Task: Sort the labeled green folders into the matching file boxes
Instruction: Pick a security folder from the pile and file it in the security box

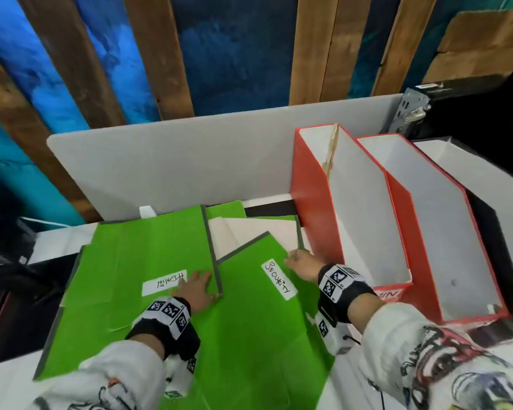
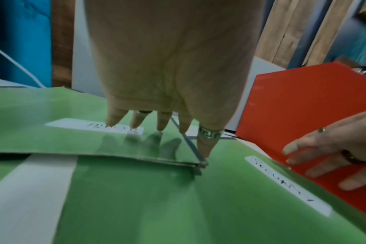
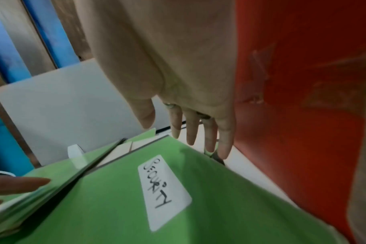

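The grey partition panel [image 1: 208, 161] is standing at the back of the bench [image 1: 367, 377], and everything else is placed relative to it. In front of its right end, two red file boxes [image 1: 353, 208] are standing side by side with their open tops showing white insides; a third, pale box [image 1: 486, 179] is sitting just right of them. In front of the panel's middle, the green folders are lying spread flat and overlapping. The folder labelled ADMIN [image 1: 137, 267] is lying nearer the panel's left end, its corner resting over the folder labelled SECURITY [image 1: 249, 321], which is reaching toward the red boxes. The left hand [image 1: 196, 288] is resting released, fingers straight, on the ADMIN folder's near right corner. The right hand [image 1: 302, 264] is hovering with straight fingers at the SECURITY folder's far edge, beside the nearest red box, grasping nothing.
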